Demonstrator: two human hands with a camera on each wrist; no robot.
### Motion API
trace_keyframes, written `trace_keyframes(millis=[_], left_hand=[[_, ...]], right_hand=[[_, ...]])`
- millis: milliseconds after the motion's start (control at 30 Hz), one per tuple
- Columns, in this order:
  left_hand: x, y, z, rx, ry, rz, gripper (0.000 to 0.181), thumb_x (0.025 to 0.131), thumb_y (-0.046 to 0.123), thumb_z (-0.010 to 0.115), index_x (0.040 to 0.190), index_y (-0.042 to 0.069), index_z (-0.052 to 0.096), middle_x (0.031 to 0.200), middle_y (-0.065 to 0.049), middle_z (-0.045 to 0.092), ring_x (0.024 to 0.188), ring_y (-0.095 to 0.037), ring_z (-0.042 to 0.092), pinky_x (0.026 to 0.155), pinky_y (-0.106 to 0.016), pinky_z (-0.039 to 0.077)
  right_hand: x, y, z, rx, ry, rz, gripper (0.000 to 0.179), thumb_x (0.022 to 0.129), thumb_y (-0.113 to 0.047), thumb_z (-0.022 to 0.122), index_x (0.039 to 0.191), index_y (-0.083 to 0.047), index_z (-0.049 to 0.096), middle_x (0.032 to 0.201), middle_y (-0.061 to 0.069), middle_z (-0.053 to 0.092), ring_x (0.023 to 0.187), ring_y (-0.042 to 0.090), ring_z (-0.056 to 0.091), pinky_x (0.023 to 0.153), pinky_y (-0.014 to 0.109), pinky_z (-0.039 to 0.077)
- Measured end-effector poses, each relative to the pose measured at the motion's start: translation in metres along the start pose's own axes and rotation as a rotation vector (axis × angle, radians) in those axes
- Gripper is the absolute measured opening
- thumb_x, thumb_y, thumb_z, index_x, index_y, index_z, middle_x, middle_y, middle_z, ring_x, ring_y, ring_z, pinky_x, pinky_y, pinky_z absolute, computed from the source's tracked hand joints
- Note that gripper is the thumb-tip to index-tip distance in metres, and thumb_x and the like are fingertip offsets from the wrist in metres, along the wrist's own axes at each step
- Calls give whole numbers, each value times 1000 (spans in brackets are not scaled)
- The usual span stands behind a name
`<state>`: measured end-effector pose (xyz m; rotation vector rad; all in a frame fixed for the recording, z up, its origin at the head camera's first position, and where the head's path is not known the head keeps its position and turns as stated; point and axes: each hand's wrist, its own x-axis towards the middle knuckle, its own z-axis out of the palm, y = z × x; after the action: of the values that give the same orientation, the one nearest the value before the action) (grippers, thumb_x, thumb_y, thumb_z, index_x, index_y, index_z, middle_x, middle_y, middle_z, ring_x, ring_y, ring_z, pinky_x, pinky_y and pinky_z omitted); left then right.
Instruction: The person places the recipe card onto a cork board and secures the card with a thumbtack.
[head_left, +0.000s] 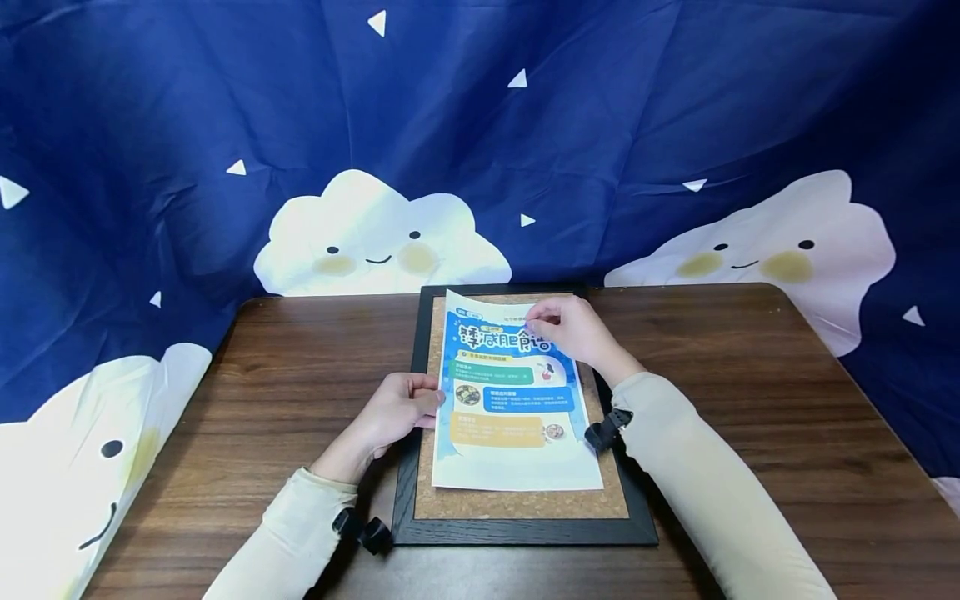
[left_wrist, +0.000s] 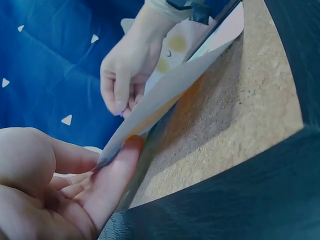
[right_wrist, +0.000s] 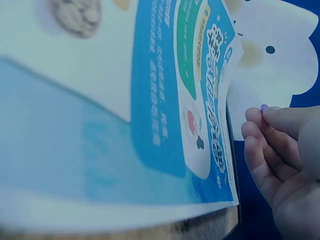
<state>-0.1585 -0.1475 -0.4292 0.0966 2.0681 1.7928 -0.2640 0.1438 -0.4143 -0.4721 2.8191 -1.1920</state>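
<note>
A printed paper poster (head_left: pixel 517 467), blue with green and yellow blocks, lies over a black-framed cork board (head_left: pixel 525 506). My left hand (head_left: pixel 393 412) pinches the poster's left edge between thumb and fingers. In the left wrist view that side of the sheet (left_wrist: pixel 172 82) is bowed up off the cork. Over the poster's upper right part, my right hand (head_left: pixel 570 329) pinches a small purple push pin (right_wrist: pixel 264 107) between thumb and forefinger. Only the pin's purple head shows; the fingertips hide the rest.
The board rests on a dark brown wooden table (head_left: pixel 750 433), its far end near the table's back edge. Behind hangs a blue cloth (head_left: pixel 570 142) with smiling clouds and white triangles. Each wrist wears a black strap-on camera (head_left: pixel 363 532).
</note>
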Motion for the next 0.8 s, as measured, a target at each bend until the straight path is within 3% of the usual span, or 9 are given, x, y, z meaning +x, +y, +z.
trace_keyframes(millis=[200,400,800], left_hand=[[1,1,0,41,33,3,26,94,4,55,117,-9,58,100,-21,69,83,-25,70,72,-36,58],[2,2,2,61,37,5,24,93,2,56,115,-9,59,97,-20,69,81,-24,70,70,-36,58],[6,-2,2,109,57,-16,22,95,4,54,113,-6,61,95,-16,69,79,-23,70,68,-33,58]], right_hand=[[15,3,7,40,14,13,6,91,-19,66,94,-16,70,88,0,69,80,18,60,77,32,49],[26,7,17,80,23,77,8,92,-15,63,96,-13,70,88,2,71,74,17,63,67,28,52],[48,6,26,14,21,116,9,92,-20,64,94,-15,70,80,3,66,73,19,59,72,30,45]])
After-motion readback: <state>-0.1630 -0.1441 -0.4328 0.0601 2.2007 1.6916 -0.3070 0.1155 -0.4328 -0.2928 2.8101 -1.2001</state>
